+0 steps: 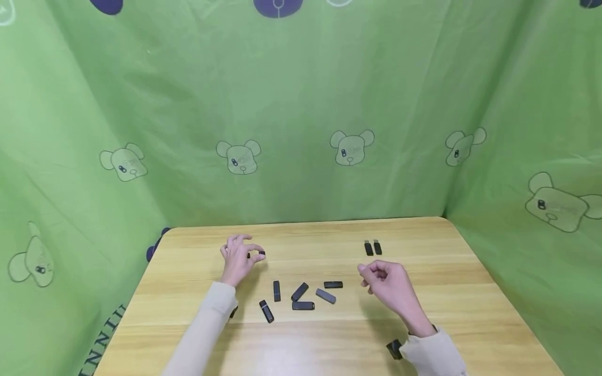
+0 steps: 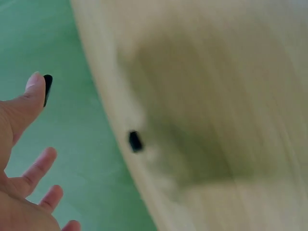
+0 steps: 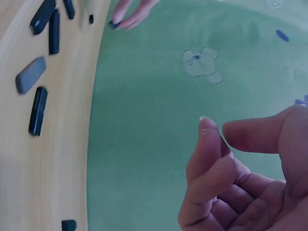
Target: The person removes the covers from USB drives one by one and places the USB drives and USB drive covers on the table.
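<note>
My left hand (image 1: 238, 259) is over the back left of the table. It pinches a small black USB stick cap (image 1: 262, 253) between thumb and finger. In the left wrist view that cap (image 2: 48, 90) shows against the thumb tip. Another small black cap (image 2: 135, 141) lies on the wood near the edge. My right hand (image 1: 385, 282) hovers over the right side with loosely curled fingers. The right wrist view shows nothing between its thumb and index finger (image 3: 207, 144). Just beyond it lie two black USB sticks (image 1: 369, 248) side by side, metal plugs bare.
Several USB sticks (image 1: 303, 306) lie scattered mid-table between the hands, mostly black, one grey (image 1: 326, 296). The wooden table (image 1: 310, 240) meets a green curtain (image 1: 301, 193) at its back and sides. A black device (image 1: 394, 349) sits at the right wrist.
</note>
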The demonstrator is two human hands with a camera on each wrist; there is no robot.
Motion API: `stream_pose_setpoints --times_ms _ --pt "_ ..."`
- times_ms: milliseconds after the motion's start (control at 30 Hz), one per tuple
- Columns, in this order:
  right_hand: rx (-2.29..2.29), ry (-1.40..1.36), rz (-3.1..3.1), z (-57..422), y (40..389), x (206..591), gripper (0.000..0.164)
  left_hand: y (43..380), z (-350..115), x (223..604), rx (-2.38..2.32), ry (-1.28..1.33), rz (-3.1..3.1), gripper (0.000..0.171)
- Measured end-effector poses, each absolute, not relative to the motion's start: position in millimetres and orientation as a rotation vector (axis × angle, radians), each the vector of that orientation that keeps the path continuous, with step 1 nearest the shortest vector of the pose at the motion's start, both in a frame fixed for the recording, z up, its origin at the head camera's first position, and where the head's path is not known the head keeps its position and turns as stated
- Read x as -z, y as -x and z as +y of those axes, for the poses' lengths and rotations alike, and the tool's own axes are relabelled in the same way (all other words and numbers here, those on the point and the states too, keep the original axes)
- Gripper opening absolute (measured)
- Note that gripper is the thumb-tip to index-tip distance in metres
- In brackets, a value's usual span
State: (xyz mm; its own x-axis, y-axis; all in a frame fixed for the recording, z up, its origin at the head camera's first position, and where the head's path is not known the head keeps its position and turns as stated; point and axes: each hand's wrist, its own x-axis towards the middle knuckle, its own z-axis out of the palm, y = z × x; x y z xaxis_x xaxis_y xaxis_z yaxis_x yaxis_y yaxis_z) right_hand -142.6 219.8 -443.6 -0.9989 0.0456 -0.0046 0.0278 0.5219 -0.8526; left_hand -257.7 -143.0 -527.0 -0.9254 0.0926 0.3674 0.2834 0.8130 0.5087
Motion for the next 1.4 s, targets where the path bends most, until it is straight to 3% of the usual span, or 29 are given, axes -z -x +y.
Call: stream_pose_setpoints --times_ms 267,567,1400 --pt "-1.582 -0.116 -2.792 209.8 113.4 439.7 0.019 275.9 -152.0 545.1 0.803 0.254 -2.767 0.019" --pt "-1.672 -0.391 -2.798 209.3 92.0 439.3 0.022 281.2 -154.7 554.2 0.782 0.218 -2.836 0.019" --pt "-1.8 -0.336 -2.845 214.3 81.0 443.8 0.023 285.9 -150.0 550.2 0.586 0.152 -2.897 0.019"
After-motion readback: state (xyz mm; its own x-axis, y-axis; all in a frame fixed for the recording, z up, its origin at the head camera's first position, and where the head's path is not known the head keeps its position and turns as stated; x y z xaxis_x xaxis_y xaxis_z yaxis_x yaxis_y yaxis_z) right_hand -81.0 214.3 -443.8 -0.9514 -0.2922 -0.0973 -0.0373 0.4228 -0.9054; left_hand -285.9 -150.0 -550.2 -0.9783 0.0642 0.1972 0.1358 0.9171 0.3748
